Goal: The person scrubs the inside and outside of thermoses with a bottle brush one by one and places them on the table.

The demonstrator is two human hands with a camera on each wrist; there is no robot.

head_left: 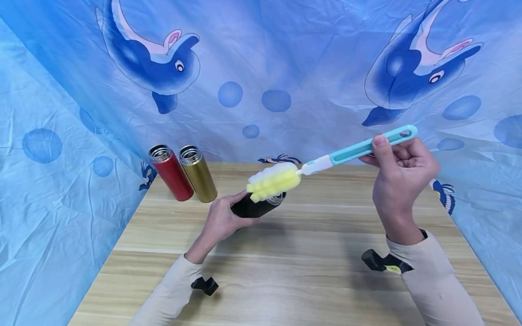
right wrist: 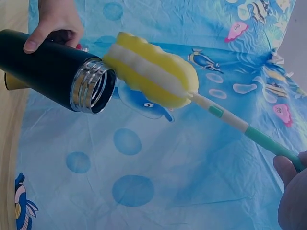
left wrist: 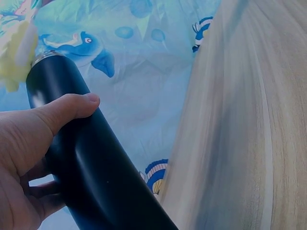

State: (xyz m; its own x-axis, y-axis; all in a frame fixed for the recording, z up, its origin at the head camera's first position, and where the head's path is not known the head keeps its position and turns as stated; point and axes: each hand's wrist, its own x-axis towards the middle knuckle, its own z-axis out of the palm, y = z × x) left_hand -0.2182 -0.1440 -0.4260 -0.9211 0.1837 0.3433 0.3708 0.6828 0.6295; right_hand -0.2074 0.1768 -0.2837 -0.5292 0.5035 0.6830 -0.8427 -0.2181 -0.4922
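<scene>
A black vacuum flask [right wrist: 53, 67], lidless with a steel threaded mouth, lies tilted in my left hand [head_left: 226, 217]; the left wrist view shows the thumb across its side. My right hand [head_left: 401, 170] pinches the teal handle of a bottle brush [head_left: 352, 151] between thumb and fingers. The brush's yellow and white sponge head [right wrist: 151, 69] is outside the flask, close by its mouth, and overlaps the flask in the head view. Part of the left fingers is hidden behind the flask.
At the back left of the wooden table [head_left: 261, 276] stand a red flask [head_left: 173, 174] and a gold flask [head_left: 200, 174], both lidless. Blue cloth [head_left: 318, 68] printed with dolphins hangs behind the table and along its sides.
</scene>
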